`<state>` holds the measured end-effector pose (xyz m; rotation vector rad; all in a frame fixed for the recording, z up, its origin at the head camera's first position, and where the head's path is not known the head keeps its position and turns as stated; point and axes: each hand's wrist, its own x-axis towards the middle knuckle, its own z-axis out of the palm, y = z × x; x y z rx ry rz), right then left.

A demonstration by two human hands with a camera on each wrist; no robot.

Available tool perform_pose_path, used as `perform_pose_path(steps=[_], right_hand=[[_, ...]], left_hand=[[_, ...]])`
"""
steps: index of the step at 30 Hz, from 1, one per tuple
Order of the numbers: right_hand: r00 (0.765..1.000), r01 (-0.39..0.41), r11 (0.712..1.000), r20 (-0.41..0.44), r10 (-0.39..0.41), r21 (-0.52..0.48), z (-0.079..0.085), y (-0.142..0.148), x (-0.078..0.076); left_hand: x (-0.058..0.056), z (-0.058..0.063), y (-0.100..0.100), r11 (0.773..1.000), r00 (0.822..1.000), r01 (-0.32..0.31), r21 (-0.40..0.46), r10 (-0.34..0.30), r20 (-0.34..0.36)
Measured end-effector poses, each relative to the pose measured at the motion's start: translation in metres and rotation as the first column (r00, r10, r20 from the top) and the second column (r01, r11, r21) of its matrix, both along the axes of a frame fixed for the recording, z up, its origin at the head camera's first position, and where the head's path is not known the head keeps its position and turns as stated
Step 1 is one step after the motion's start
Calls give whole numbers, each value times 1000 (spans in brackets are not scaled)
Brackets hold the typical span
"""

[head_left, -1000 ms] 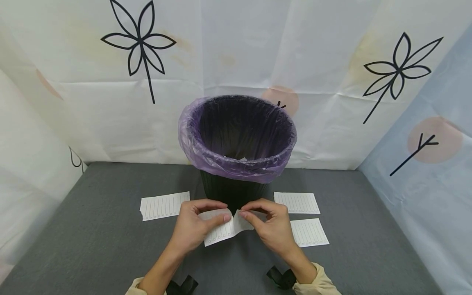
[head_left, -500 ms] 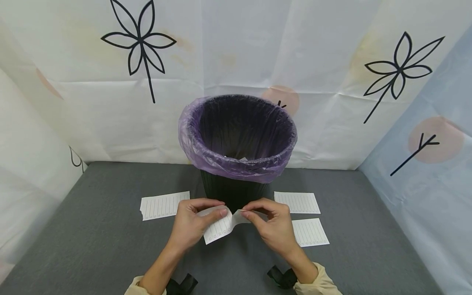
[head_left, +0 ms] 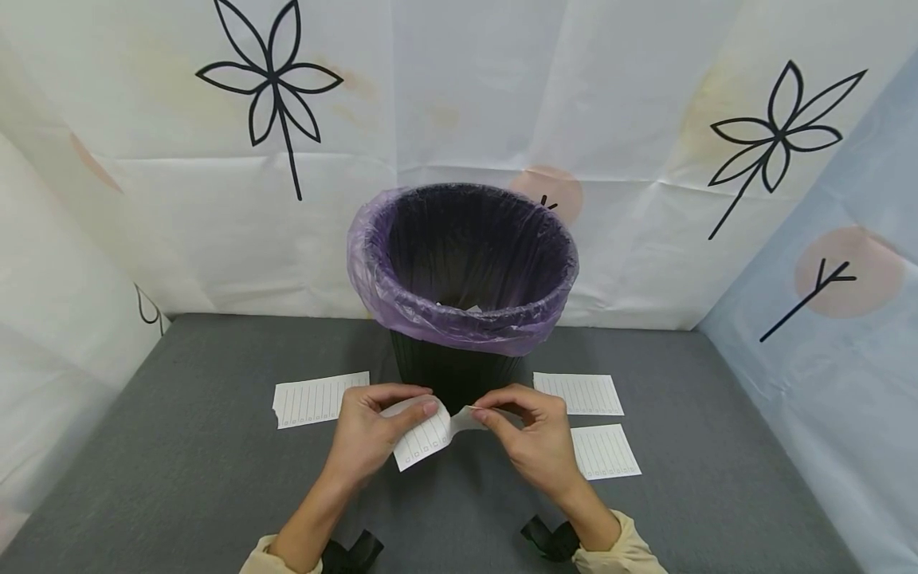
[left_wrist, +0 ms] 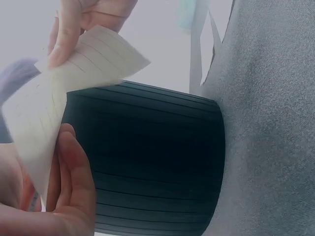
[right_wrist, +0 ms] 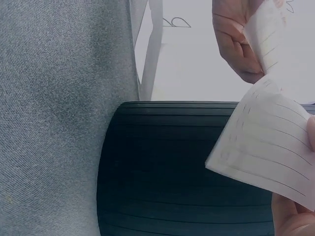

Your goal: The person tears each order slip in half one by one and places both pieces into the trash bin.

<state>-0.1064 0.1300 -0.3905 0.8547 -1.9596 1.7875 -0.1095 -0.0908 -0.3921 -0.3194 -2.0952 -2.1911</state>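
Observation:
Both hands hold a white lined paper sheet (head_left: 421, 445) with small boxes along one edge, raised in front of the bin. My left hand (head_left: 367, 430) pinches its left part between thumb and fingers. The right part is pinched by my right hand (head_left: 532, 434), which hides most of it in the head view. Between the hands the paper (right_wrist: 266, 135) narrows and bends, its two parts turned at different angles, still joined in the right wrist view. In the left wrist view the right thumb (left_wrist: 61, 46) presses on the paper close to this bend.
Behind the hands stands a black bin (head_left: 452, 371) with a purple liner (head_left: 459, 323) and white scraps inside. One lined sheet (head_left: 315, 401) lies left on the grey table (head_left: 179, 462); two more, a back sheet (head_left: 579, 395) and a front sheet (head_left: 608, 452), lie right.
The left hand has shifted slightly left and up, turning its part of the paper. The right hand has moved slightly right, and less of its paper shows below the fingers.

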Motion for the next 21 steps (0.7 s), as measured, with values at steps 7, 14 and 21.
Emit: perform_pose_path(steps=[7,14,21], right_hand=[[1000,8,1000,2,-8,-1,1,1,0],[1000,3,1000,2,-3,-15,2,2,0],[1000,8,1000,-7,-8,-28,3,4,0]], left_hand=[[-2,-2,-2,999,999,-10,45,8,37],[-3,-2,-5,999,999,-34,23,33,32],[-5,-3,-8,998,997,-50,35,47,62]])
